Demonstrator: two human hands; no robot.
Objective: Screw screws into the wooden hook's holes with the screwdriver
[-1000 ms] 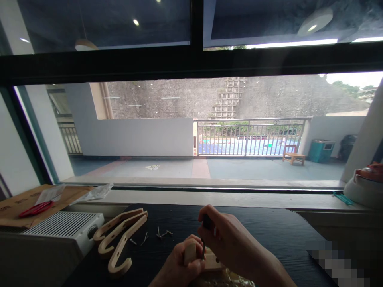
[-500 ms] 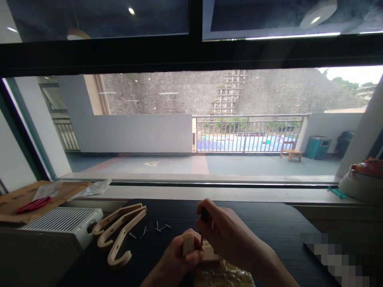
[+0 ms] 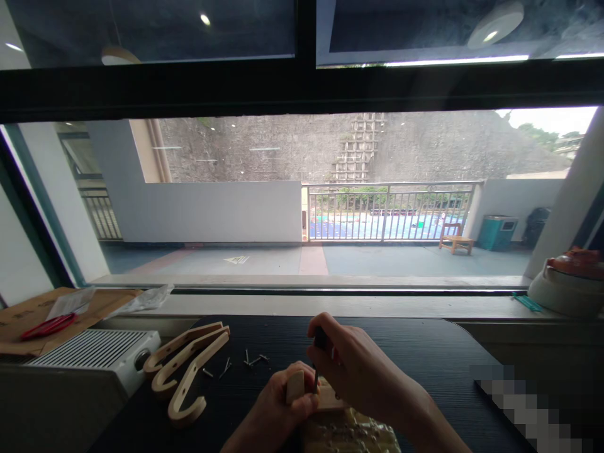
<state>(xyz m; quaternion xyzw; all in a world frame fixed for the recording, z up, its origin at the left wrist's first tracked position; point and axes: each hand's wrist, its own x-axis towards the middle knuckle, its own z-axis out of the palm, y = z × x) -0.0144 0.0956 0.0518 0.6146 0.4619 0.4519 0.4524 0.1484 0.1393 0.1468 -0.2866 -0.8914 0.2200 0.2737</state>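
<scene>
My left hand (image 3: 276,412) is closed round a small pale wooden piece (image 3: 296,385) near the front edge of the black table (image 3: 415,352). My right hand (image 3: 356,371) grips a screwdriver (image 3: 321,343) with a dark handle, held upright with its thin shaft pointing down at the wooden piece. Under both hands lies a light wooden board (image 3: 349,434). Three curved wooden hooks (image 3: 189,368) lie to the left on the table. Several loose screws (image 3: 250,360) are scattered between the hooks and my hands.
A white slatted appliance (image 3: 97,352) stands at the left, with a cardboard box (image 3: 28,318), a red tool (image 3: 47,326) and a clear plastic bag (image 3: 148,299) behind it. A white and orange object (image 3: 569,283) sits on the window sill at right. A large window faces me.
The view has shifted slightly, so everything sits a little lower left in the picture. My hands stay on the wooden piece and the screwdriver in much the same pose.
</scene>
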